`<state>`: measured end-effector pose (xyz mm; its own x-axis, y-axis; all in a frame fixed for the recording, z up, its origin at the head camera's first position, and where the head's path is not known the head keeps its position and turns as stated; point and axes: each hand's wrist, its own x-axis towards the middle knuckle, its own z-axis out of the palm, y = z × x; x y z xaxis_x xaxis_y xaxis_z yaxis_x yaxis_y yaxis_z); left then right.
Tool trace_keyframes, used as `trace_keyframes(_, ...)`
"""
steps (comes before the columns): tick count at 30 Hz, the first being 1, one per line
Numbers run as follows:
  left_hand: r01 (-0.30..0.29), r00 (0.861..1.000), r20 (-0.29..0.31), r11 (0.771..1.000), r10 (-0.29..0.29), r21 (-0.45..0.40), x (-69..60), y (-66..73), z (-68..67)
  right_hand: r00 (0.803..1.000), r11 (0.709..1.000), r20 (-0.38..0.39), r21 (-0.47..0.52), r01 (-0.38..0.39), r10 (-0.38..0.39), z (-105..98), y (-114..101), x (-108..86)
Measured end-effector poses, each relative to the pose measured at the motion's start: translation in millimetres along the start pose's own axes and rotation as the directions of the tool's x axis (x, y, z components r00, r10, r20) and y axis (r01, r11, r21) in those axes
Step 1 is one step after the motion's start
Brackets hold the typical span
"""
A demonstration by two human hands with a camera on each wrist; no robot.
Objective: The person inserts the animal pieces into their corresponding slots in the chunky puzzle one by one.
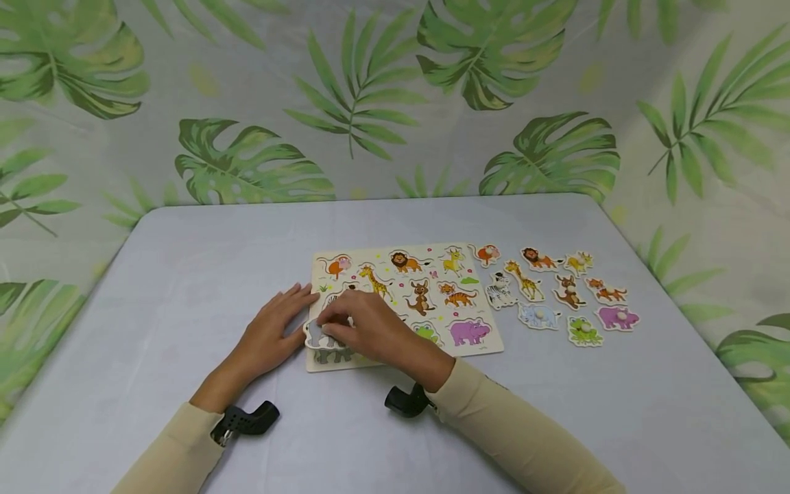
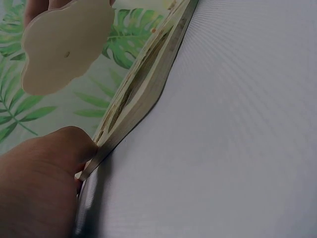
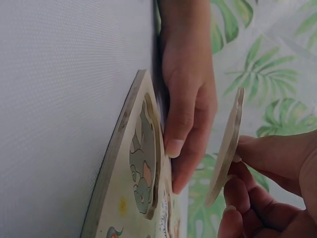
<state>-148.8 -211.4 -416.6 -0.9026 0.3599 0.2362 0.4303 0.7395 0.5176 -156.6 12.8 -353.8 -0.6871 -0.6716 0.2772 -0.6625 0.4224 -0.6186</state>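
My right hand pinches a grey animal puzzle piece between thumb and fingers. The piece is held above the lower left corner of a wooden puzzle board. Its plain wooden underside faces the left wrist view, and the fingers cover part of its picture. Below it, the right wrist view shows a recess with a grey elephant picture. My left hand lies with extended fingers along the board's left edge, its thumb touching the corner.
Right of the board lie several loose animal pieces, among them a zebra, a giraffe, a light blue elephant, a frog and a purple hippo. A white cloth covers the table; a leaf-patterned curtain hangs behind.
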Motion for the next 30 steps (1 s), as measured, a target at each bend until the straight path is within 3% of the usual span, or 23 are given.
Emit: trace_keyframes(30, 0.011, 1.000, -0.016, 1.000, -0.011, 0.015, 0.8, -2.0, 4.1, 0.996, 0.995, 0.008, -0.048, -0.085, 0.085, 10.8, 7.9, 2.8)
